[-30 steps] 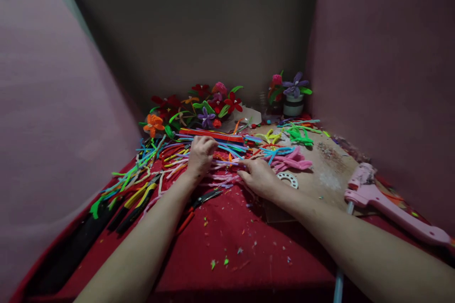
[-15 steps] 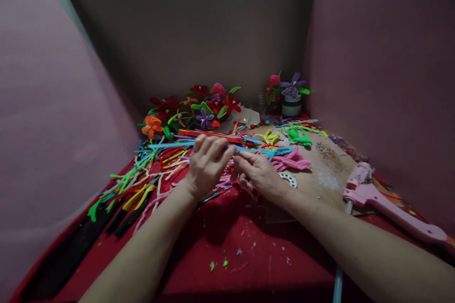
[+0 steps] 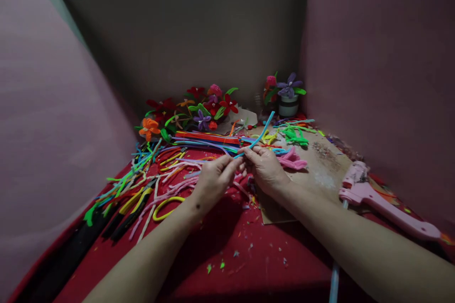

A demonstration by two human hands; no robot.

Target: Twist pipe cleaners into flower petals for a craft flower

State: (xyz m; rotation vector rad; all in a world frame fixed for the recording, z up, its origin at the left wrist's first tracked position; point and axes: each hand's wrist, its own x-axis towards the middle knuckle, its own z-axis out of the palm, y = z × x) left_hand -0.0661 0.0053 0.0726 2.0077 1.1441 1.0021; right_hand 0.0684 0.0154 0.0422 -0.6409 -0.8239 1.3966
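My left hand (image 3: 217, 177) and my right hand (image 3: 266, 168) meet over the front of the craft pile. Between thumb and fingers, both pinch a light blue pipe cleaner (image 3: 263, 130). Its long end rises past my right fingers, up and to the right, bending slightly; the other end is short and close to my left fingertips. Behind my hands lies a bundle of pipe cleaners (image 3: 206, 138) in red, blue and purple. Pink pieces (image 3: 293, 158) rest on the board just beyond my right hand.
Pliers with yellow and black handles (image 3: 133, 208) and a yellow loop handle (image 3: 168, 207) lie left. A pink glue gun (image 3: 391, 208) sits right, on a cardboard board (image 3: 320, 180). Fuzzy flowers (image 3: 201, 116) and a small pot (image 3: 287, 105) stand at the back. Scraps dot the red cloth (image 3: 249, 265).
My left hand has come down and turned, its fingers now pinching beside my right. The blue pipe cleaner, which stretched out leftward, now points up to the right. The view has shifted slightly.
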